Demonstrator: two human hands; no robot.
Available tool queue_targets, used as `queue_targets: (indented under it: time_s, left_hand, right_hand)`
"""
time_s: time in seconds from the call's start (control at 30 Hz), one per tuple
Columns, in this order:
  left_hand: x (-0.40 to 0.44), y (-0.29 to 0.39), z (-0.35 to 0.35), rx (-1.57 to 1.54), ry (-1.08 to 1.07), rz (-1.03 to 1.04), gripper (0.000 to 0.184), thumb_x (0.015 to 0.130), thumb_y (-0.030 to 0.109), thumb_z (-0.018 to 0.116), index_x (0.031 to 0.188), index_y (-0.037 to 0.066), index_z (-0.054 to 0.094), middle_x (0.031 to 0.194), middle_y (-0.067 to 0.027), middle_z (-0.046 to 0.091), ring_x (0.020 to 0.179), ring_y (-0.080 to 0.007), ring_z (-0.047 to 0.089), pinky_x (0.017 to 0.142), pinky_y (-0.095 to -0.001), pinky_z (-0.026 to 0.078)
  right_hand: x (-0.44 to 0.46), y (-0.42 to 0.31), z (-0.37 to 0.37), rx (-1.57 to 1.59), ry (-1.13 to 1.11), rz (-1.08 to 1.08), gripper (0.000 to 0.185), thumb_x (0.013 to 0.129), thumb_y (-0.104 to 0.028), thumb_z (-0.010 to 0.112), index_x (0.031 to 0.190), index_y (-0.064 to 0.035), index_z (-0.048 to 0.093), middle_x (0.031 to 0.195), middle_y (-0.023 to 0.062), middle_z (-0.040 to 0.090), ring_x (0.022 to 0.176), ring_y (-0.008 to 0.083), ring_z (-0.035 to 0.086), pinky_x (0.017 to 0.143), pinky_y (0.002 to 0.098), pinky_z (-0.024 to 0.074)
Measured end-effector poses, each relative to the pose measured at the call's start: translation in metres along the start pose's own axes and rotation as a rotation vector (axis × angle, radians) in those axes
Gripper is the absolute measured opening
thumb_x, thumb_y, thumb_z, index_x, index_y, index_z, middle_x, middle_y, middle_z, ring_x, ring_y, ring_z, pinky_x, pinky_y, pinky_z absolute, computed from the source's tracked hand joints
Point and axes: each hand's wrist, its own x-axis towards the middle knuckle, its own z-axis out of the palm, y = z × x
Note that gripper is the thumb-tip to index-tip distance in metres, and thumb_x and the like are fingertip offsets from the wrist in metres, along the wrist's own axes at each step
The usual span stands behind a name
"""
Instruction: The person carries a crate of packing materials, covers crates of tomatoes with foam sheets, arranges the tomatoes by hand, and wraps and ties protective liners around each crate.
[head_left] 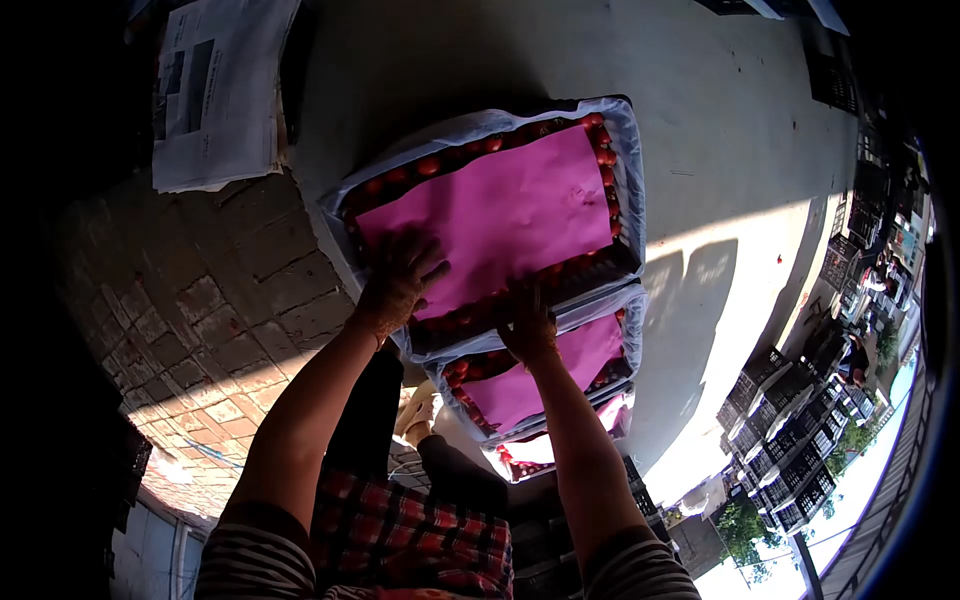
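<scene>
A large pink sheet lies over red fruit in a crate lined with pale plastic. My left hand rests at the sheet's lower left corner, its fingers spread and nothing held in it. At the crate's near edge, my right hand touches the rim area with its fingers apart, their tips dark in shadow. Just below, a second lined crate shows another pink sheet over red fruit, partly hidden by my right forearm.
A stack of printed paper lies at the upper left beside brick paving. Another crate with fruit sits nearest my body. Black crates are stacked at the right, with people farther off.
</scene>
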Motion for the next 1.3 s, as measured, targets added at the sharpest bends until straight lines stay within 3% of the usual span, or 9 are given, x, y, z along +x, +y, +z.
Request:
queue_targets:
  time_s: [0.07, 0.17, 0.23, 0.43, 0.67, 0.93, 1.0, 1.13, 1.3]
  left_hand:
    - [-0.012, -0.01, -0.016, -0.041, 0.022, 0.034, 0.069, 0.067, 0.031, 0.075, 0.13, 0.021, 0.048, 0.143, -0.0152, 0.027, 0.134, -0.0365, 0.024, 0.107, -0.0545, 0.021]
    - [-0.06, -0.032, -0.01, -0.424, 0.604, -0.639, 0.07, 0.079, 0.03, 0.069, 0.137, 0.008, 0.037, 0.142, -0.019, 0.029, 0.131, -0.0395, 0.028, 0.107, -0.0477, 0.026]
    - [-0.071, -0.074, 0.01, -0.871, 0.45, -1.039, 0.073, 0.083, 0.038, 0.063, 0.141, 0.008, 0.03, 0.143, -0.0195, 0.028, 0.133, -0.0317, 0.028, 0.107, -0.0411, 0.027]
    - [-0.031, -0.128, 0.027, -2.317, 0.319, -0.969, 0.053, 0.095, 0.031, 0.043, 0.142, 0.012, 0.029, 0.134, -0.0128, 0.042, 0.119, -0.0273, 0.044, 0.101, -0.0382, 0.035]
    - [-0.031, -0.157, 0.062, -1.515, 0.333, -0.558, 0.027, 0.091, 0.023, 0.051, 0.111, 0.006, 0.058, 0.092, -0.0019, 0.06, 0.076, -0.0098, 0.056, 0.065, -0.0245, 0.048]
    - [-0.025, -0.122, 0.042, -0.77, 0.408, -0.911, 0.035, 0.089, 0.015, 0.052, 0.12, 0.001, 0.052, 0.116, -0.013, 0.059, 0.108, -0.0199, 0.055, 0.091, -0.033, 0.043]
    - [-0.015, -0.124, 0.037, -0.844, 0.416, -1.012, 0.035, 0.088, 0.014, 0.054, 0.12, 0.001, 0.053, 0.116, -0.0128, 0.059, 0.109, -0.0199, 0.054, 0.092, -0.0328, 0.043]
    - [0.006, -0.113, -0.028, -0.804, 0.192, -0.904, 0.045, 0.077, 0.01, 0.069, 0.12, 0.003, 0.054, 0.111, -0.0108, 0.062, 0.1, -0.0187, 0.057, 0.091, -0.0308, 0.043]
    - [-0.004, -0.109, 0.011, -0.651, 0.705, -0.993, 0.021, 0.087, 0.012, 0.056, 0.104, 0.001, 0.059, 0.096, -0.0087, 0.063, 0.085, -0.0193, 0.058, 0.077, -0.0302, 0.046]
  right_hand:
    - [0.007, -0.007, -0.021, -0.092, -0.002, 0.005, 0.071, 0.077, -0.029, 0.063, 0.14, -0.0192, 0.031, 0.148, 0.0137, 0.02, 0.133, 0.0355, 0.026, 0.099, 0.0546, 0.0339]
    - [-0.014, 0.005, -0.048, 0.111, 0.176, -0.018, 0.067, 0.08, -0.028, 0.062, 0.138, -0.0147, 0.033, 0.147, 0.0159, 0.023, 0.132, 0.0354, 0.03, 0.101, 0.0467, 0.0348]
    - [-0.03, 0.011, -0.081, 0.249, 0.143, 0.216, 0.062, 0.083, -0.022, 0.063, 0.137, -0.0082, 0.035, 0.141, 0.0185, 0.034, 0.128, 0.0352, 0.037, 0.1, 0.0404, 0.0377]
    - [-0.081, 0.084, -0.197, 0.284, 0.121, 0.392, 0.053, 0.086, -0.02, 0.061, 0.134, -0.0105, 0.04, 0.132, 0.0162, 0.046, 0.114, 0.0329, 0.052, 0.089, 0.0392, 0.0469]
    - [-0.01, 0.16, -0.301, 0.668, 0.074, 0.453, 0.043, 0.092, -0.024, 0.053, 0.131, -0.0066, 0.045, 0.116, 0.0043, 0.059, 0.101, 0.0169, 0.058, 0.085, 0.0335, 0.0475]
    - [0.26, 0.138, -0.271, 0.791, -0.269, 0.015, 0.039, 0.09, -0.027, 0.053, 0.124, -0.0073, 0.05, 0.121, 0.0119, 0.056, 0.107, 0.026, 0.056, 0.085, 0.0343, 0.0472]
    - [0.264, 0.141, -0.274, 0.346, -0.174, -0.24, 0.034, 0.092, -0.028, 0.054, 0.118, -0.0061, 0.056, 0.096, 0.0031, 0.063, 0.088, 0.0126, 0.059, 0.071, 0.029, 0.0489]
    - [0.265, 0.128, -0.272, -0.008, 0.019, -0.335, 0.023, 0.089, -0.024, 0.054, 0.09, -0.0017, 0.057, 0.081, 0.0136, 0.06, 0.074, 0.028, 0.061, 0.063, 0.0368, 0.0468]
    - [0.256, 0.124, -0.268, -0.338, 0.172, -0.329, 0.026, 0.09, -0.03, 0.052, 0.084, -0.0051, 0.056, 0.081, 0.0133, 0.061, 0.074, 0.0323, 0.061, 0.063, 0.0421, 0.0464]
